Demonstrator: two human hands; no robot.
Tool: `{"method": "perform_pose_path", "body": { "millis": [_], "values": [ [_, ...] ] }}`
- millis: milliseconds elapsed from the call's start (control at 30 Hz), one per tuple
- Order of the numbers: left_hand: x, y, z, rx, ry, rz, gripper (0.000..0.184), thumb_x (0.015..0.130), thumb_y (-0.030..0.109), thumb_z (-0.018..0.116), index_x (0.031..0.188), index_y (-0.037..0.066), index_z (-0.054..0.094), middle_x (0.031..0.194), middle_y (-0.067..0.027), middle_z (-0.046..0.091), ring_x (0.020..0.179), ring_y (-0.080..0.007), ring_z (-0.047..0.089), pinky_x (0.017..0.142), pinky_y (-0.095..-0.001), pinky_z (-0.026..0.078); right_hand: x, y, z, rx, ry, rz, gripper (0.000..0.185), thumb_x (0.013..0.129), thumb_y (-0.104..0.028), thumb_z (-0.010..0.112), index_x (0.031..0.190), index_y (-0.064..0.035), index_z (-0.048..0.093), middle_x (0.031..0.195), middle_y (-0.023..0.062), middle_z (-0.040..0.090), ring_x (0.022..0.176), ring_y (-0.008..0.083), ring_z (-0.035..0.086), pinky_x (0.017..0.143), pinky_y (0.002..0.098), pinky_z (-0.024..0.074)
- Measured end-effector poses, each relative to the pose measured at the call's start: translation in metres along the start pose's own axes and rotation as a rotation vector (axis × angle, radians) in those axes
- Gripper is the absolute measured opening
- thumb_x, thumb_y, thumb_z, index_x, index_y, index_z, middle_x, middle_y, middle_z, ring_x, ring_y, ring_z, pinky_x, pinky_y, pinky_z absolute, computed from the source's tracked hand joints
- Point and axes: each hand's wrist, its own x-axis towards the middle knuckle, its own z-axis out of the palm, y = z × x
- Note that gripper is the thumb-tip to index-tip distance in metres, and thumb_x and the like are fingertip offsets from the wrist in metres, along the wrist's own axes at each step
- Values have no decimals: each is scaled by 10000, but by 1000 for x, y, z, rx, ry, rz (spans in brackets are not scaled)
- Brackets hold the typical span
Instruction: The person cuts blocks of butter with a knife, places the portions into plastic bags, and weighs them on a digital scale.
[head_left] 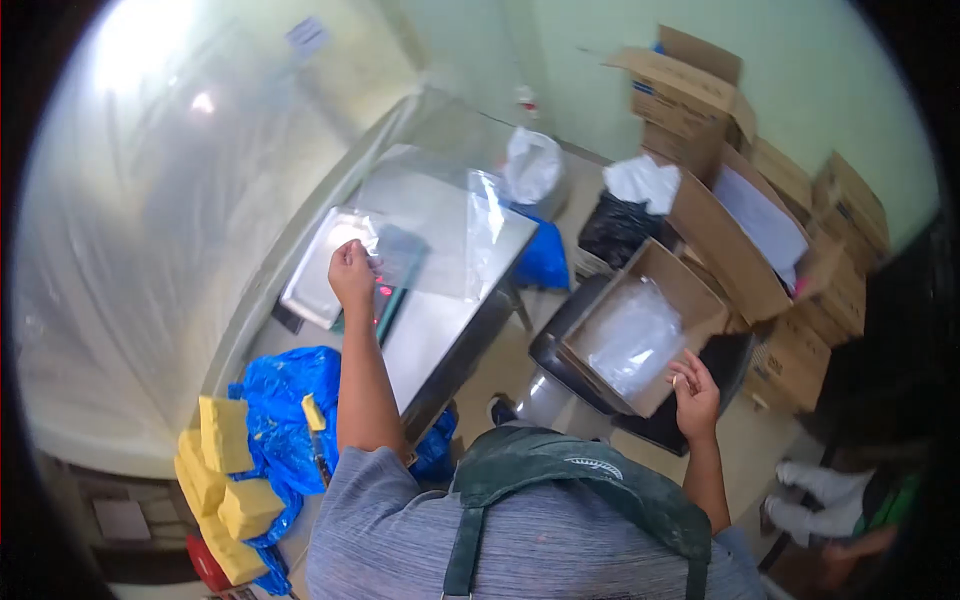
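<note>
Plastic sheet (452, 235), thin and clear, spreads over the pale table (430, 335) just left of the frame's center, and your left hand (352, 275) has its fingertips pinched closed on it, above the scale (318, 278) with its glowing red digits. Your right hand (695, 400), right of center, is loosely open with fingers slightly curled, just beside the cardboard box (703, 300) of clear plastic bags (635, 340); whether it touches the rim, you cannot tell. Yellow blocks (222, 435) lie by blue plastic (290, 395) at lower left.
</note>
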Motion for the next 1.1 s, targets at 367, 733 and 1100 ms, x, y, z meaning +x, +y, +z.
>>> {"method": "perform_pose_path", "body": {
  "millis": [367,733,1100],
  "values": [
    [31,-120,-171,263,251,36,290,841,76,657,1130,85,646,789,-111,692,681,-193,673,646,-320,527,75,-56,270,136,-466,-21,466,941,36,532,1400,54,455,1171,165,663,1005,178,654,896,304,524],
    [61,-101,-171,-33,478,-155,225,862,175,762,1004,1,743,746,-39,662,582,-82,576,535,-255,512,91,-113,422,41,-901,-448,351,885,30,591,1235,42,618,1093,149,710,978,200,683,864,331,536],
    [42,-62,-139,18,495,-239,281,838,203,803,995,-10,708,698,-25,640,557,-89,596,500,-240,485,143,-123,624,-578,-1096,-834,359,844,-80,604,1194,-1,608,1078,217,641,1056,405,579,969,475,440]
  ]
}}
